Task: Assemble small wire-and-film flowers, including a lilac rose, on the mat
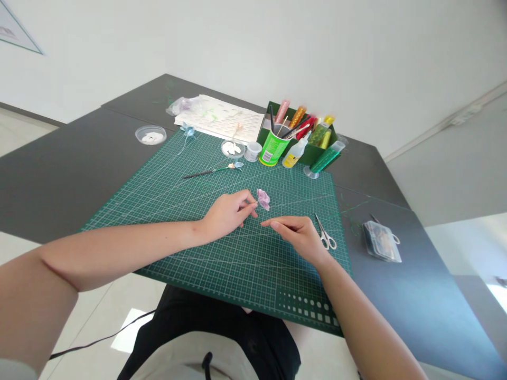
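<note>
Above the middle of the cutting mat (245,285), my left hand (227,214) pinches a small purple artificial flower (263,199) at its base, petals turned to the right. My right hand (299,235) is closed just to the right and nearer to me, thumb against the extended index finger. Whatever its fingertips hold, if anything, is too small to make out. It does not appear to touch the flower. White-handled scissors (326,237) lie right beside my right hand. Beyond my left hand, a dark thin rod with a peach and blue flower (233,165) rests on the mat.
At the back stand a green can (273,149) with sticks, a glue bottle (296,152) and a green box (266,119) of glitter tubes. Dishes of white pieces (233,149), a blue flower (187,130) and patterned sheets (217,113) lie left. A plastic case (381,241) sits right.
</note>
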`<act>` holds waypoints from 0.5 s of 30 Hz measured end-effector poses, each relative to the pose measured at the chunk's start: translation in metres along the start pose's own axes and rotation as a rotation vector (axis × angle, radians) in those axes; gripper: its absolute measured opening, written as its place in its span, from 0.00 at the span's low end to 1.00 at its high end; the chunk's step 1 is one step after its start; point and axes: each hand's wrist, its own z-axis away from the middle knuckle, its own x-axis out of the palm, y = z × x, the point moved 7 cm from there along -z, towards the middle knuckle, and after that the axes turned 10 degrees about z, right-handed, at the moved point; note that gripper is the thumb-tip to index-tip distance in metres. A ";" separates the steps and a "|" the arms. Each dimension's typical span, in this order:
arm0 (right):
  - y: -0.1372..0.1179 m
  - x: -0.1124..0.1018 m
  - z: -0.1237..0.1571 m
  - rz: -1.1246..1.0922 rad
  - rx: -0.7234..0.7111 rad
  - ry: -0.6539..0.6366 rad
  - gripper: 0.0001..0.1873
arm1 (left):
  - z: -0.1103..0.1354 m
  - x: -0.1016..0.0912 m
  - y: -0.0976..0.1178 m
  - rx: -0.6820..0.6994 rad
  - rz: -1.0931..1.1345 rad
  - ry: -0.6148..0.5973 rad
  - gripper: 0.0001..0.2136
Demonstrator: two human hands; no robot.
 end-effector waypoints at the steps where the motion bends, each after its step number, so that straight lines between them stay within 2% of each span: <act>1: -0.001 -0.001 0.000 -0.012 -0.002 0.012 0.15 | 0.000 0.001 -0.001 -0.010 0.009 -0.006 0.08; 7: -0.002 -0.007 0.001 -0.018 -0.005 0.094 0.13 | -0.003 0.007 -0.012 -0.160 0.298 -0.060 0.08; 15: 0.023 -0.032 0.004 -0.189 0.087 0.367 0.15 | -0.011 0.002 -0.021 -0.197 0.518 0.004 0.06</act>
